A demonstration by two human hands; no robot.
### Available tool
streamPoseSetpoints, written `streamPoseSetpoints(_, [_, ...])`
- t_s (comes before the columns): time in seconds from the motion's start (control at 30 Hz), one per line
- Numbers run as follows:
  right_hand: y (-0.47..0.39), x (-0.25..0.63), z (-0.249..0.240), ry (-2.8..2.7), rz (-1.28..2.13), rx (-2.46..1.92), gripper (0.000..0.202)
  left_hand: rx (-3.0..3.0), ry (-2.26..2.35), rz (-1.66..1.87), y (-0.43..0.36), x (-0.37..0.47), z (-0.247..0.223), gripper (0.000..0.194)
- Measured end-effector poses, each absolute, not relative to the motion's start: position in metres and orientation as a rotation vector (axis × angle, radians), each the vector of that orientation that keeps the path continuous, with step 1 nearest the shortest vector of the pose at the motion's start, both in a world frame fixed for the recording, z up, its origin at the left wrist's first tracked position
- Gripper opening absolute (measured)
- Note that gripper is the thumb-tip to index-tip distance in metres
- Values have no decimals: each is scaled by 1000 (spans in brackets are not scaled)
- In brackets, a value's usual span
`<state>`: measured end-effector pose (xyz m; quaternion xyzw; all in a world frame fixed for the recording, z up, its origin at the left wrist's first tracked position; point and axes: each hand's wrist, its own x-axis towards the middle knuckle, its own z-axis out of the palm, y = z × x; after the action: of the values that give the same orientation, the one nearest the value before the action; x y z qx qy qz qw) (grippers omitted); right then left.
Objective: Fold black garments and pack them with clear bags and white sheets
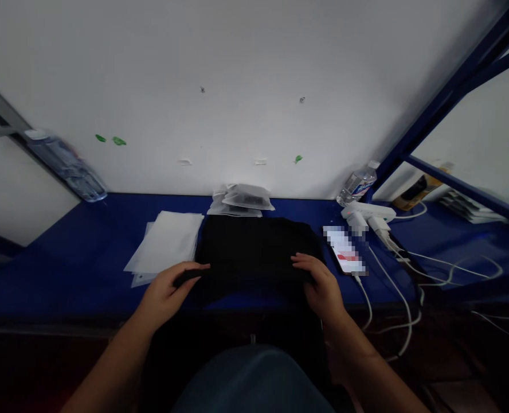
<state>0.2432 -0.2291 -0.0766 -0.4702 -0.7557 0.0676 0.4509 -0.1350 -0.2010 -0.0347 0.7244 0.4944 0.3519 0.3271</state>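
A piece of black cloth (254, 241) lies on the blue table in front of me, its near edge lifted in a fold. My left hand (168, 289) pinches the left end of that fold between thumb and fingers. At the right end, my right hand (321, 284) grips the same edge, fingers on top and the thumb hidden. Too dark to make out is what kind of garment or fabric piece it is. Just left of the cloth rests a stack of whitish translucent plastic bags (168, 241). Behind it sit several filled clear bags (243, 198).
A phone (344, 249) with a charging cable lies right of the cloth. Beyond it are a white power strip (368, 212) with plugs and a water bottle (358, 183). A large bottle (67, 166) stands at the left. White cables hang over the blue table's (86, 246) right front edge.
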Motion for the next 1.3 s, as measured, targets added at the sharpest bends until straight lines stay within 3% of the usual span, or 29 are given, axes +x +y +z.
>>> streamPoseSetpoints(0.2, [-230,235,-71,-1734,247,-1110,51,1905,1299,1040,-206,-136,-29,19])
streamPoseSetpoints(0.37, [-216,233,-49,-1723,301,-1361,35,1870,1650,1039,-190,-126,-13,28])
streamPoseSetpoints(0.6, [-136,227,11,-1919,358,-1888,17,2020,1942,694,-108,-97,21,25])
streamPoseSetpoints(0.8, [-80,221,-1,-2057,451,-2205,22,2144,2017,400,-58,-76,-5,20])
streamPoseSetpoints(0.87, [-76,218,-9,-2085,433,-2244,24,2200,1992,392,-55,-75,-17,25])
streamPoseSetpoints(1.03, [-92,216,-2,-2027,170,-2143,34,2363,2019,687,-69,-77,-18,57])
streamPoseSetpoints(1.13, [-122,229,7,-2045,-29,-1881,34,2512,1771,773,-87,-74,-4,46])
streamPoseSetpoints(1.3, [-175,264,-10,-2129,-12,-1909,53,2720,1055,412,-112,-67,-7,42])
